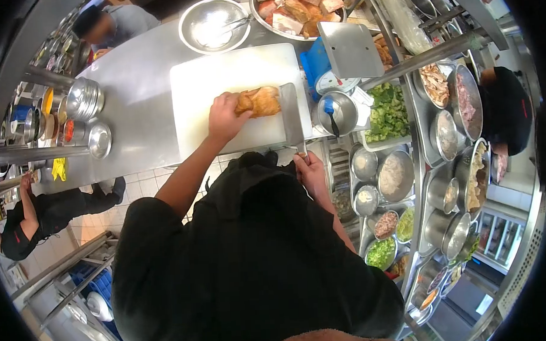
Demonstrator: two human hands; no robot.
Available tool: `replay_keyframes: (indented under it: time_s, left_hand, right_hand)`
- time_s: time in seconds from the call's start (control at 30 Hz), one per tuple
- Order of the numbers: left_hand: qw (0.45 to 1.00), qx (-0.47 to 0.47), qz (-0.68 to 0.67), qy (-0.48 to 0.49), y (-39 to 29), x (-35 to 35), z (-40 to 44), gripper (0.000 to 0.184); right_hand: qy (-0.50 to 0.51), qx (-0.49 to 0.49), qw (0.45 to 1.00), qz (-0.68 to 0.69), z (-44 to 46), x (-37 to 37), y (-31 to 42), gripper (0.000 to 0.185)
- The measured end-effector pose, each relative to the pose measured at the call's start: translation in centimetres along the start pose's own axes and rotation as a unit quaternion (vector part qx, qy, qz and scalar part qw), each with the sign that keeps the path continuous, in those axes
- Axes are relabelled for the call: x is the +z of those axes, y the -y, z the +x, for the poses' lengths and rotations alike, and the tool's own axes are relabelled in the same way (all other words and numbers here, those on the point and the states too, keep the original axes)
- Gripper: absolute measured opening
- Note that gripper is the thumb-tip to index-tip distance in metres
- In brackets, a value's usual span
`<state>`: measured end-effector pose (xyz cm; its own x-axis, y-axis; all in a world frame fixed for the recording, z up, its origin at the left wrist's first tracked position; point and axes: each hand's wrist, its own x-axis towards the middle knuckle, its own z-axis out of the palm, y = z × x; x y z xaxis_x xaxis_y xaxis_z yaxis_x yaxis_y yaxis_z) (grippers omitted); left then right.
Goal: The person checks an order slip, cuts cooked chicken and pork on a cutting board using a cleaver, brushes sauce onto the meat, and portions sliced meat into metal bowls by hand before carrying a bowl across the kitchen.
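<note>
A piece of browned cooked meat lies on the white cutting board. My left hand is pressed on the meat's left end with its fingers bent over it. In my right hand, at the board's lower right edge, is the handle of a wide cleaver. The cleaver's blade stands at the right end of the meat, over the board. Whether the blade touches the meat is hard to tell.
Above the board are a metal bowl and a bowl of meat chunks. A blue scale, a metal pot and a tray of greens stand right. Co-workers are at the left and far right.
</note>
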<state>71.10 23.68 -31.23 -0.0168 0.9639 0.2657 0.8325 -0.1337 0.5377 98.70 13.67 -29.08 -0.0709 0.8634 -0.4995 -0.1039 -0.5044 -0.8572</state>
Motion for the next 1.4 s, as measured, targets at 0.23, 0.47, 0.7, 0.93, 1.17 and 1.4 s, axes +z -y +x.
replay_keyframes:
  time_s: [0.23,0.47,0.7,0.93,1.17,1.4]
  left_hand:
    - [0.972,-0.181,0.12,0.09,-3.2,1.6,2.6,0.059]
    - [0.986,-0.162,-0.038,0.006,-1.0,1.4,1.0,0.054]
    - [0.982,-0.149,-0.115,-0.025,-0.4,1.3,0.1,0.051]
    - [0.988,-0.133,-0.076,0.0,0.4,1.6,0.0,0.05]
    - [0.977,-0.15,-0.149,0.003,1.2,1.7,-0.1,0.047]
    - [0.969,-0.182,-0.16,-0.044,1.1,1.6,-1.1,0.056]
  right_hand:
    - [0.052,0.031,0.998,-0.006,0.8,0.2,-0.7,0.014]
    - [0.115,0.028,0.992,-0.049,0.7,-0.8,-0.7,0.015]
    - [0.148,0.063,0.983,-0.092,3.4,1.5,-1.6,0.023]
    - [0.12,-0.051,0.949,-0.287,4.4,3.6,-0.1,0.034]
    - [0.101,-0.173,0.902,-0.383,10.9,8.9,-0.4,0.029]
    - [0.122,0.026,0.961,-0.247,7.2,7.5,6.5,0.028]
